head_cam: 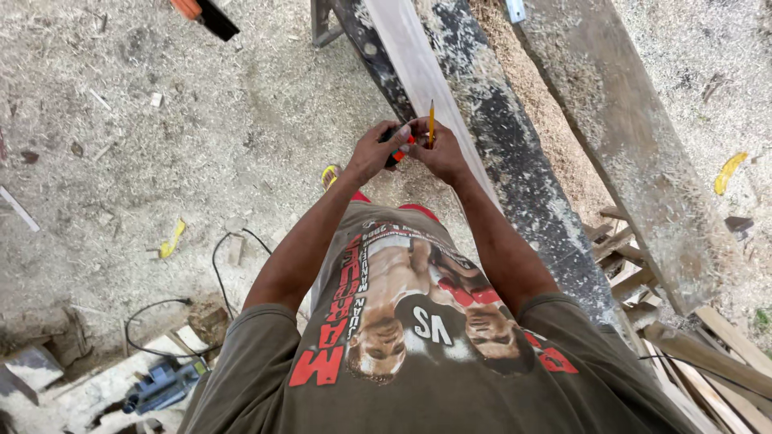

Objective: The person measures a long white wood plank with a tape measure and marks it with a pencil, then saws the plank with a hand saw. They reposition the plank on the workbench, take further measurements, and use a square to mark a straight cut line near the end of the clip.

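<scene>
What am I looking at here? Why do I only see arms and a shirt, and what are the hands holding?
This picture comes from a camera worn on a person's head, looking straight down. That is why you see only their shirt and two arms. There is no machine, just two bare hands.

The right hand holds a yellow pencil, point up. The left hand grips a small black and orange tool; it is too covered to tell what kind. The hands are close together, over a long pale wooden board.

Beside that board lie a dark dusty plank and a wider grey plank. The ground is covered in sawdust. At the bottom left sits a blue power tool with a black cord.
</scene>
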